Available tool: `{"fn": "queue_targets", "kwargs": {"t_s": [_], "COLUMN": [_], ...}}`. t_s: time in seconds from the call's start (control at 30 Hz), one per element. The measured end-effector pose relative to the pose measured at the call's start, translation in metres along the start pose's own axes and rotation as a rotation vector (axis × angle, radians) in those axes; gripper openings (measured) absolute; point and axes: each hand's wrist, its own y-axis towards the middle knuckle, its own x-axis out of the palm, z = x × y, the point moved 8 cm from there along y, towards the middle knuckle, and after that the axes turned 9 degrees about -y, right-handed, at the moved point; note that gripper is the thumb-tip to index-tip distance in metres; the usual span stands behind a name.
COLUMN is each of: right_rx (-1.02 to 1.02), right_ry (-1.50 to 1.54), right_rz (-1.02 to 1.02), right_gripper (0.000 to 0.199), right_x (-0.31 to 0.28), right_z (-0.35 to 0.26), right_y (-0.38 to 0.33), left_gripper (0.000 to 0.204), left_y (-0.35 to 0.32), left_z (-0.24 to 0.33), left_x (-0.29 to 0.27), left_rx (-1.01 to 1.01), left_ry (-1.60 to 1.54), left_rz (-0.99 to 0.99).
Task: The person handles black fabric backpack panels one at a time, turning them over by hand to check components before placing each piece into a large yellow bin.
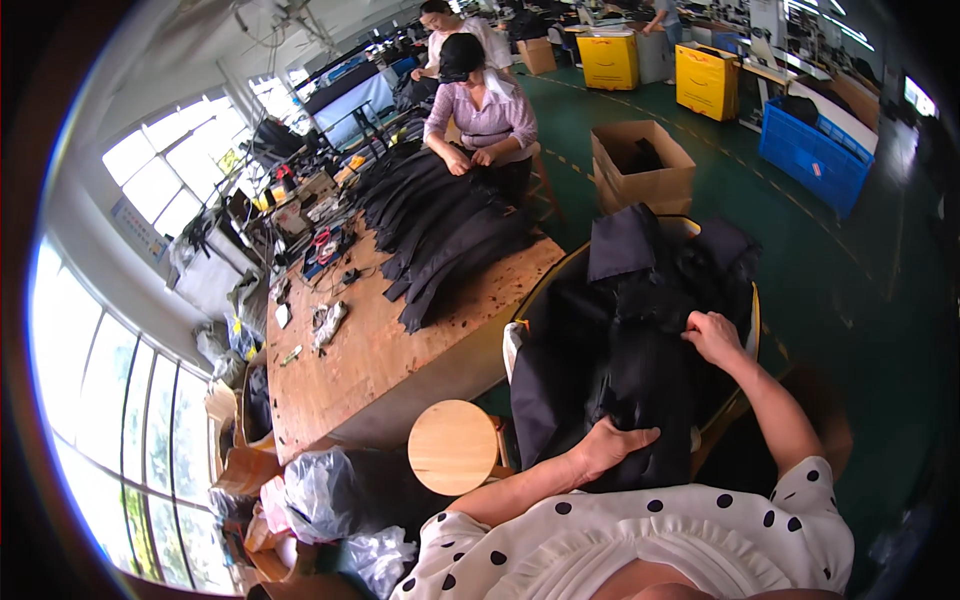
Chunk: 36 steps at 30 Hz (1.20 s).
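Dark fabric pieces (640, 355) lie heaped in a large yellow-rimmed bin (754, 318) in front of me. My left hand (612, 448) is closed on the near part of a black fabric piece, its thumb lying across the top and the other fingers mostly hidden. Farther off and to the right, my right hand (714, 338) has its fingers curled in a pinch on the black fabric near the bin's right side. The cloth stretches between both hands. Where one piece ends and another begins is hard to make out.
A wooden table (365, 370) at left carries a row of black fabric strips (440, 235) and small tools. Across it a person (485, 115) handles cloth. A round stool (452, 447) stands by my left arm, a cardboard box (643, 170) beyond the bin, a blue crate (815, 150) far right.
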Motion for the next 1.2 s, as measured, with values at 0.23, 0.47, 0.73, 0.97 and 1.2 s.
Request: {"fn": "queue_targets", "kwargs": {"t_s": [0.23,0.47,0.73,0.97,1.2], "right_rx": [-0.114,-0.132,0.035,-0.221,-0.523], "right_ry": [0.511,0.461,0.702,0.300,-0.186], "right_rz": [-0.136,-0.328,-0.162,-0.032,0.077], "right_gripper": [0.012,0.014,0.016,0.013,0.019], "right_x": [-0.039,-0.021,-0.017,-0.052,-0.061], "right_z": [-0.074,-0.098,-0.077,-0.108,-0.170], "right_y": [-0.030,-0.062,-0.058,-0.050,-0.082], "left_gripper": [0.033,0.034,0.034,0.038,0.025], "left_y": [0.000,0.011,0.022,0.052,0.103], "left_z": [0.010,0.011,0.007,0.006,0.026], "left_x": [-0.024,-0.026,-0.030,-0.043,-0.070], "left_rx": [0.172,0.239,0.194,0.243,0.177], "left_ry": [0.022,0.058,0.064,0.053,-0.399], "left_rz": [0.131,0.138,0.162,0.289,0.456]}}
